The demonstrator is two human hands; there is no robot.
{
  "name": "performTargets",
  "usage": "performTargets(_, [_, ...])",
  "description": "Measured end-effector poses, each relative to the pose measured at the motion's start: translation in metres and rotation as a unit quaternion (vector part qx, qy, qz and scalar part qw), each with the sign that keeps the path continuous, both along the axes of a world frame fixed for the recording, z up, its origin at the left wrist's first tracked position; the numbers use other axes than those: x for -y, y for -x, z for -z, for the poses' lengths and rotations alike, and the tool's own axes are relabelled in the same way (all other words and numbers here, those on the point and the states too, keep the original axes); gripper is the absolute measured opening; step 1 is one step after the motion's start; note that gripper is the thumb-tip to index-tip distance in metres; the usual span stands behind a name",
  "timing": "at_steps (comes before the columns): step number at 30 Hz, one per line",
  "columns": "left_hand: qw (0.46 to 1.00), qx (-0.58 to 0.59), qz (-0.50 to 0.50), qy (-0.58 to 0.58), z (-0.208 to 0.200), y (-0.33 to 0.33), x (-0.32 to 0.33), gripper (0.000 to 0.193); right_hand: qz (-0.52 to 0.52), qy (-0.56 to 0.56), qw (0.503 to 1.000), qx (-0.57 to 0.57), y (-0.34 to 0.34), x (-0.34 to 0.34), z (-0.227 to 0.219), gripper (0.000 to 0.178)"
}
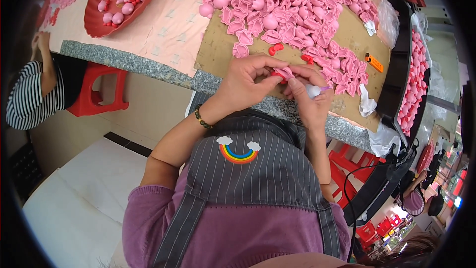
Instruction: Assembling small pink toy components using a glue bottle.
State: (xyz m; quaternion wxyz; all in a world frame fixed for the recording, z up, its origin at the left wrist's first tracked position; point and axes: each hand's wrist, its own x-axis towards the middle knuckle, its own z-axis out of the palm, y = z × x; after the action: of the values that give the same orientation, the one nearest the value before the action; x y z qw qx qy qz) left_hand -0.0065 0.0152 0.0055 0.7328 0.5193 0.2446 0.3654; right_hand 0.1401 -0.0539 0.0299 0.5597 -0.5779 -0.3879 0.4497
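My left hand [243,82] and my right hand [311,106] meet over the near edge of the table. Fingers of both close on a small pink moulded piece [285,71] with a bit of red at its side, partly hidden by the fingertips. Tucked in my right hand is a small white squeeze bottle [313,91] with a purple tip pointing right. Just beyond my hands lie a red bow [275,48] and another red piece [307,58]. A large heap of pink pieces [292,7], some hollow and some round, spreads behind them.
At the far left stands a red scalloped tray [94,25] with pink balls and red bits. A black bin [398,77] of pink and red pieces flanks the right side. An orange tool [374,63] and crumpled white tissue [367,101] lie nearby. Another person's striped sleeve [29,94] shows left.
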Motion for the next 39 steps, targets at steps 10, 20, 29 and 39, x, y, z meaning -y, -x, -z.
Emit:
performTargets(10, [0.996, -0.059, -0.013, -0.069, -0.007, -0.002, 0.006, 0.049, 0.045, 0.008, 0.999, 0.018, 0.011, 0.005, -0.002, 0.015])
performTargets(20, [0.993, 0.045, 0.033, 0.099, -0.011, 0.005, -0.006, 0.056, 0.040, -0.167, 0.958, 0.229, 0.011, 0.005, 0.017, 0.012])
performTargets(29, [0.998, 0.017, 0.045, 0.049, -0.005, 0.005, -0.006, 0.053, 0.078, 0.016, 0.997, -0.013, 0.017, 0.003, -0.011, 0.011])
performTargets(39, [0.995, 0.034, 0.067, 0.072, -0.005, 0.008, -0.011, 0.060, 0.015, -0.093, 0.989, 0.111, 0.017, 0.004, 0.001, 0.014])
